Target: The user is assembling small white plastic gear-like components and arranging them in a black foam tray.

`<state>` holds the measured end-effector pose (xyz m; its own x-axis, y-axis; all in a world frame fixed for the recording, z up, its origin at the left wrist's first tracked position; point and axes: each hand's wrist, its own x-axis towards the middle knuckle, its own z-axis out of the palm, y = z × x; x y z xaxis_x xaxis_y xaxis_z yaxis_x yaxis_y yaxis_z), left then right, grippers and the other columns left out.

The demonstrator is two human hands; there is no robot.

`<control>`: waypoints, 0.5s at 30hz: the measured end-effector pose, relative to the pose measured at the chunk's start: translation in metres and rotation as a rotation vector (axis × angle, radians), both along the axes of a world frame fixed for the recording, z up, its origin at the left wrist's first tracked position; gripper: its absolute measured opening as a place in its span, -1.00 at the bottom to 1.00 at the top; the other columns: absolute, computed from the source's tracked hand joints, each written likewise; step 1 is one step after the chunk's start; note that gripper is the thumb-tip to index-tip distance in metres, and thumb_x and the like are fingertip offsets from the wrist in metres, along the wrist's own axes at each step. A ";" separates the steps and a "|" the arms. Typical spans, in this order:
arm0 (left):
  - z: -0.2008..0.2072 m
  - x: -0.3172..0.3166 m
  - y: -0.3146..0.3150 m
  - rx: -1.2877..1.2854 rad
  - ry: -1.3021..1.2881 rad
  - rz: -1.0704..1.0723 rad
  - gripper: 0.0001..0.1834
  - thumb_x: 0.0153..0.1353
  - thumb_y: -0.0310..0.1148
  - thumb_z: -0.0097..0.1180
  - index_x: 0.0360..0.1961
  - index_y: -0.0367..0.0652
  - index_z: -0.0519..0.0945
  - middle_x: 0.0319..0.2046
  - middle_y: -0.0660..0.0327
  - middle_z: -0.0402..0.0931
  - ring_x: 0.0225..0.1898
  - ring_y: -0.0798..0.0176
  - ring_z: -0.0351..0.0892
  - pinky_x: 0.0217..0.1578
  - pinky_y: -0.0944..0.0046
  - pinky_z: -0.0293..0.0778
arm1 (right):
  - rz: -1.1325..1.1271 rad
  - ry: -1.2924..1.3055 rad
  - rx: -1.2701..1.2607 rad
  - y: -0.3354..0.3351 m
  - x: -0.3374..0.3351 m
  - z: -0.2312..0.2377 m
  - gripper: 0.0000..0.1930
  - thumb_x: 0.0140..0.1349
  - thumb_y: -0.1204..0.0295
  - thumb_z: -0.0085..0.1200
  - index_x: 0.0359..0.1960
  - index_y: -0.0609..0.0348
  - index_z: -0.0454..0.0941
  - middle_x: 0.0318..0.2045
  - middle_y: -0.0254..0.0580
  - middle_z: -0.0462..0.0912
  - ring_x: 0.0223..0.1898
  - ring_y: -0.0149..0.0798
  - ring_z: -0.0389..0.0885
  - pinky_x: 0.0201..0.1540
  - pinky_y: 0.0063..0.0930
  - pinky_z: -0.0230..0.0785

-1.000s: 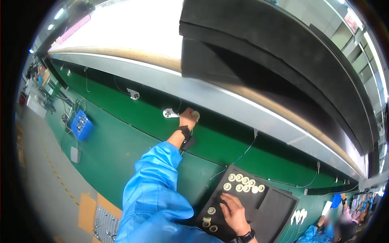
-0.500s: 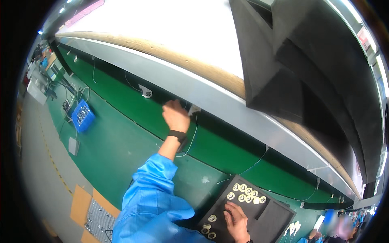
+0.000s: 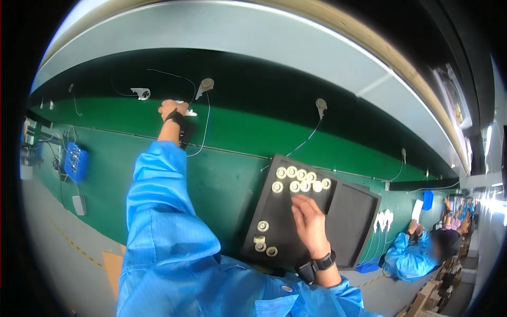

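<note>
My left hand (image 3: 173,109) reaches to the back of the green bench, its fingers closed round a white plastic part (image 3: 191,112) that is mostly hidden by the hand. A similar white hooked part (image 3: 141,93) lies to its left, and another with a round end and a cable (image 3: 206,86) to its right. My right hand (image 3: 310,222) hovers over or rests on a black tray (image 3: 351,222), fingers stretched and loosely apart, nothing visible in them. Just beyond its fingertips sit several cream toothed rings (image 3: 301,175) in rows; several more (image 3: 262,226) lie at the tray's near left.
A grey-edged shelf (image 3: 237,31) overhangs the green bench (image 3: 222,179). More cabled white parts (image 3: 321,108) lie along the back, others (image 3: 384,219) right of the tray. A blue bin (image 3: 76,162) stands at left. A co-worker in blue (image 3: 414,253) is at right.
The view has swung and dropped, so the shelf's top and the black sheets on it have left the picture. White plastic now shows at my left hand. My right hand stays over the tray.
</note>
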<state>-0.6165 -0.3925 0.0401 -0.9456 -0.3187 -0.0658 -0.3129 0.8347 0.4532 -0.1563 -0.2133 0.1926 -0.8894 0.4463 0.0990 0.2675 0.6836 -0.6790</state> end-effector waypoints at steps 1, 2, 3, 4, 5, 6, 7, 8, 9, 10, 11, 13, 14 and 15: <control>-0.013 -0.014 -0.028 0.062 0.045 -0.009 -0.40 -0.22 -0.12 0.38 -0.23 -0.40 0.56 -0.20 -0.15 0.58 -0.22 -0.06 0.64 -0.17 0.11 0.56 | 0.001 0.005 -0.022 -0.003 -0.001 -0.002 -0.78 0.14 0.57 0.10 -0.14 0.26 0.57 -0.11 0.02 0.60 -0.11 0.04 0.60 -0.09 -0.25 0.49; -0.016 -0.019 -0.047 0.264 0.102 0.061 -0.55 -0.27 -0.24 0.38 -0.38 -0.38 0.63 -0.33 -0.03 0.64 -0.31 0.05 0.66 -0.24 0.15 0.55 | 0.000 0.012 -0.035 -0.006 -0.001 -0.007 -0.78 0.14 0.57 0.10 -0.14 0.26 0.57 -0.11 0.02 0.60 -0.11 0.04 0.60 -0.09 -0.25 0.49; -0.014 -0.023 -0.070 0.485 0.160 0.094 -0.61 -0.25 -0.38 0.40 -0.35 -0.35 0.61 -0.37 0.09 0.62 -0.38 0.17 0.62 -0.36 0.21 0.53 | 0.005 0.025 -0.039 -0.009 -0.002 -0.012 -0.74 0.13 0.57 0.11 -0.11 0.24 0.56 -0.09 0.01 0.58 -0.08 0.04 0.58 -0.06 -0.23 0.48; 0.018 0.007 -0.050 1.004 0.170 0.024 -0.68 -0.20 -0.52 0.38 -0.35 -0.30 0.58 -0.43 0.18 0.58 -0.46 0.25 0.56 -0.45 0.26 0.49 | -0.035 0.020 -0.017 -0.001 0.002 -0.020 -0.71 0.13 0.56 0.11 -0.07 0.23 0.54 -0.08 0.01 0.57 -0.05 0.03 0.56 -0.04 -0.22 0.47; 0.033 0.012 -0.079 1.134 0.244 -0.078 -0.70 -0.13 -0.56 0.36 -0.32 -0.26 0.54 -0.46 0.21 0.56 -0.50 0.30 0.53 -0.49 0.31 0.44 | -0.028 0.039 -0.032 -0.006 -0.002 -0.026 -0.71 0.13 0.56 0.11 -0.07 0.23 0.54 -0.08 0.01 0.57 -0.05 0.03 0.56 -0.04 -0.22 0.47; 0.059 0.029 -0.090 1.107 0.351 -0.052 -0.69 -0.10 -0.56 0.34 -0.30 -0.26 0.52 -0.45 0.21 0.56 -0.49 0.30 0.53 -0.46 0.31 0.46 | -0.041 0.029 -0.003 -0.007 -0.005 -0.036 -0.65 0.11 0.56 0.12 -0.02 0.22 0.51 -0.05 0.02 0.55 -0.03 0.04 0.53 -0.01 -0.21 0.45; 0.083 0.045 -0.104 1.085 0.422 -0.158 -0.67 -0.07 -0.56 0.33 -0.25 -0.25 0.51 -0.39 0.17 0.60 -0.44 0.30 0.56 -0.44 0.29 0.48 | -0.058 0.015 0.028 -0.006 -0.008 -0.046 -0.60 0.09 0.55 0.14 0.03 0.21 0.49 -0.02 0.02 0.53 0.00 0.04 0.50 0.01 -0.20 0.44; 0.124 0.074 -0.107 1.116 0.467 -0.165 -0.64 -0.03 -0.56 0.32 -0.18 -0.27 0.48 -0.28 0.11 0.63 -0.40 0.33 0.59 -0.46 0.35 0.49 | -0.047 0.006 0.055 -0.004 -0.011 -0.055 -0.55 0.07 0.54 0.15 0.06 0.21 0.45 0.00 0.00 0.50 0.01 0.05 0.47 0.02 -0.19 0.43; 0.169 0.102 -0.119 1.097 0.583 -0.200 -0.61 0.01 -0.55 0.30 -0.12 -0.28 0.45 -0.18 0.06 0.63 -0.37 0.36 0.60 -0.49 0.45 0.47 | -0.042 0.029 0.041 -0.006 -0.015 -0.059 -0.55 0.07 0.54 0.15 0.06 0.21 0.45 0.00 0.00 0.50 0.01 0.05 0.47 0.02 -0.19 0.43; 0.205 0.130 -0.131 1.046 0.648 -0.206 -0.56 0.05 -0.54 0.28 -0.03 -0.30 0.43 -0.17 0.05 0.62 -0.40 0.41 0.57 -0.51 0.53 0.43 | -0.038 0.038 0.097 -0.009 -0.018 -0.063 -0.56 0.06 0.54 0.16 0.04 0.21 0.45 -0.02 -0.01 0.49 0.01 0.03 0.47 0.01 -0.20 0.43; 0.238 0.158 -0.138 0.961 0.715 -0.229 -0.51 0.09 -0.53 0.26 0.06 -0.31 0.39 -0.15 0.05 0.61 -0.43 0.46 0.52 -0.50 0.54 0.43 | -0.035 0.041 0.153 -0.011 -0.021 -0.068 -0.57 0.05 0.54 0.16 0.03 0.22 0.46 -0.03 -0.03 0.49 0.00 0.02 0.47 0.00 -0.20 0.44; 0.274 0.202 -0.147 0.947 0.828 -0.313 -0.47 0.16 -0.49 0.21 0.16 -0.25 0.35 -0.12 0.10 0.60 -0.54 0.56 0.34 -0.55 0.60 0.29 | -0.034 0.055 0.152 -0.009 -0.022 -0.078 -0.57 0.05 0.54 0.16 0.02 0.21 0.46 -0.06 -0.06 0.48 -0.02 0.00 0.47 -0.03 -0.20 0.44; 0.303 0.230 -0.156 0.848 0.860 -0.304 -0.48 0.19 -0.47 0.19 0.18 -0.24 0.34 -0.17 0.15 0.60 -0.55 0.58 0.30 -0.56 0.60 0.24 | -0.009 0.066 0.140 -0.013 -0.025 -0.077 -0.55 0.05 0.54 0.17 0.03 0.20 0.45 -0.06 -0.06 0.48 -0.02 -0.01 0.47 -0.04 -0.20 0.45; 0.316 0.248 -0.155 0.777 0.869 -0.297 -0.48 0.22 -0.46 0.16 0.20 -0.22 0.34 -0.22 0.19 0.60 -0.56 0.59 0.26 -0.57 0.60 0.19 | -0.003 0.058 0.147 -0.014 -0.025 -0.075 -0.53 0.04 0.53 0.18 0.05 0.20 0.43 -0.06 -0.06 0.48 -0.03 -0.01 0.47 -0.06 -0.20 0.45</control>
<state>-0.3685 -0.5480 0.3556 -0.7992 -0.2384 0.5517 0.5047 0.2323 0.8315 -0.1809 -0.2274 0.1179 -0.8787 0.4263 0.2146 0.2333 0.7760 -0.5860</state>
